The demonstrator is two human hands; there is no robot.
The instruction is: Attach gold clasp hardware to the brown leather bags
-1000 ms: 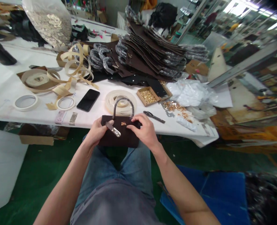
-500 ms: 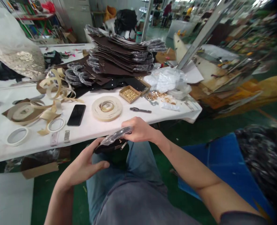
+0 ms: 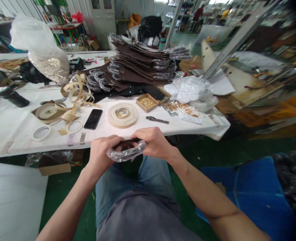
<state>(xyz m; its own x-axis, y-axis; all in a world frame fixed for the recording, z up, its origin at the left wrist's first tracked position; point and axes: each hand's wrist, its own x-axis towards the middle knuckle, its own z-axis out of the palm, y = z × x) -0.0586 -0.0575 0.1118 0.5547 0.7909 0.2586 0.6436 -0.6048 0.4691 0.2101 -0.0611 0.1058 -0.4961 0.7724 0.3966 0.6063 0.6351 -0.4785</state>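
Note:
Over my lap, both hands hold a small dark brown bag piece point(image 3: 127, 144) whose handle is wrapped in clear plastic point(image 3: 125, 154). My left hand point(image 3: 101, 154) grips its left end with fingers curled. My right hand point(image 3: 154, 142) pinches the right end and the wrapped handle. Most of the brown piece is hidden between my hands. The white table's front edge point(image 3: 62, 147) lies just beyond them.
On the table lie a coil of cream tape point(image 3: 122, 114), a black phone point(image 3: 93, 118), a dark hand tool point(image 3: 157, 119), a box of gold studs point(image 3: 147, 102), loose gold fittings point(image 3: 175, 106) and a stack of brown pieces point(image 3: 142, 63). Blue sheeting point(image 3: 248, 190) covers the floor at right.
The brown piece went from upright with its handle up to lying flat. My left hand came back up to grip it, and both hands now close on the wrapped handle. The view shifted.

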